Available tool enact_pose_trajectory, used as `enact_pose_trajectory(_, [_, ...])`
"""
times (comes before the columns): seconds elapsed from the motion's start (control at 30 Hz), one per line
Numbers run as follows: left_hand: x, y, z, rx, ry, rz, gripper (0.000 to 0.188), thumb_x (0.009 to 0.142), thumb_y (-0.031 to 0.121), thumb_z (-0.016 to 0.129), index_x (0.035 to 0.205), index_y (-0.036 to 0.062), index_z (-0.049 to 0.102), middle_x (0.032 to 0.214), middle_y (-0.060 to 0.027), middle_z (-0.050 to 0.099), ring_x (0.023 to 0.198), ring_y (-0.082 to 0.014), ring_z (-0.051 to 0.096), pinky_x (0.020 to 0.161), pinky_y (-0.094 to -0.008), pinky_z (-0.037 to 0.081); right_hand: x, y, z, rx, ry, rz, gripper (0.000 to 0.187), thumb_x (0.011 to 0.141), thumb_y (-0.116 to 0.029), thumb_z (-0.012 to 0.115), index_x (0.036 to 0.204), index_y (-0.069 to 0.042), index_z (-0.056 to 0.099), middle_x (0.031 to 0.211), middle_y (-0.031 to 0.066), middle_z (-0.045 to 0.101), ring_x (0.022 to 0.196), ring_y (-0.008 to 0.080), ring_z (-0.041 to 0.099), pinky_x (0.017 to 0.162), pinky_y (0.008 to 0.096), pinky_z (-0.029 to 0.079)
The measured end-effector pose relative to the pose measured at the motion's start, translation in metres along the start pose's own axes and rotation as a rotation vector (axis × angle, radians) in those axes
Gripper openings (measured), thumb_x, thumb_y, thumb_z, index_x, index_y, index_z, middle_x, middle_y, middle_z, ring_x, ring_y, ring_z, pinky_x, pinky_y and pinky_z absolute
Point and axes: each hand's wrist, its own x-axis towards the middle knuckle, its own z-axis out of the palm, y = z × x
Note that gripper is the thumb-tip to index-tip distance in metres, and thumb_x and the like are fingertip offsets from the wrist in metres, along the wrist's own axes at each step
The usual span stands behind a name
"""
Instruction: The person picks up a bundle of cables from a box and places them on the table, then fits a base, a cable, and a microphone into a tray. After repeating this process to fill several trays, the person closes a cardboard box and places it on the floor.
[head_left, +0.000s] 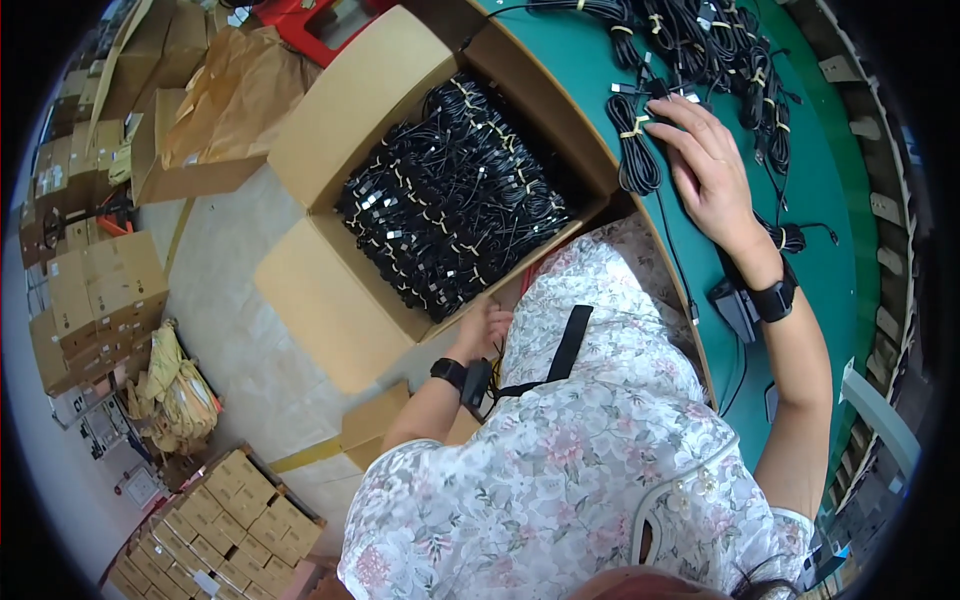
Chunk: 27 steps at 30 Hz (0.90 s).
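On the green table (828, 235), my right hand (708, 165) reaches over black cables with its fingers stretched out. Its fingertips touch cables beside a coiled cable bundle (636, 155) tied with a pale band. A larger pile of tied cable bundles (715, 45) lies beyond the fingers. My left hand (485, 325) hangs low by the near edge of an open cardboard box (360, 80), its fingers loosely bent and apart, with nothing visible in them. Rows of black tied cables (450, 200) with light connectors fill that box.
A second cardboard box (155, 180) with brown paper (235, 100) stands at the far left. Stacked cartons (105, 290) line the left side, and more cartons (215, 520) sit at the lower left. A red plastic object (300, 25) is behind the open box.
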Motion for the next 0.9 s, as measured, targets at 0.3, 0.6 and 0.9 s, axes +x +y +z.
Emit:
enact_pose_trajectory(0.3, [0.045, 0.084, 0.197, 2.017, 0.281, 1.603, 0.072, 0.071, 0.039, 0.071, 0.132, 0.0135, 0.04, 0.139, -0.0143, 0.033, 0.13, -0.0315, 0.027, 0.095, -0.0528, 0.034, -0.019, -0.008, -0.047, 0.064, 0.118, 0.017, 0.033, 0.076, 0.007, 0.056, 0.106, -0.007, 0.059, 0.126, 0.0119, 0.049, 0.114, 0.0308, 0.048, 0.093, 0.0378, 0.04])
enact_pose_trajectory(0.6, [0.069, 0.116, 0.241, 2.687, 0.272, 0.895, 0.087, 0.066, 0.059, 0.066, 0.137, 0.0187, 0.035, 0.144, -0.0058, 0.028, 0.133, -0.0369, 0.016, 0.09, -0.0639, 0.033, -0.178, -0.018, -0.133, -0.102, 0.218, 0.669, 0.025, 0.079, 0.007, 0.053, 0.101, -0.005, 0.058, 0.12, 0.0121, 0.051, 0.109, 0.0294, 0.05, 0.09, 0.0355, 0.041])
enact_pose_trajectory(0.9, [0.023, 0.131, 0.222, 2.959, 0.079, 0.775, 0.093, 0.059, 0.05, 0.077, 0.136, 0.0169, 0.034, 0.142, -0.0101, 0.03, 0.127, -0.0405, 0.028, 0.091, -0.0562, 0.038, -0.321, -0.069, -0.18, -0.276, 0.443, 1.139, 0.018, 0.084, 0.002, 0.051, 0.1, -0.003, 0.058, 0.108, 0.011, 0.055, 0.105, 0.0267, 0.052, 0.089, 0.0327, 0.041])
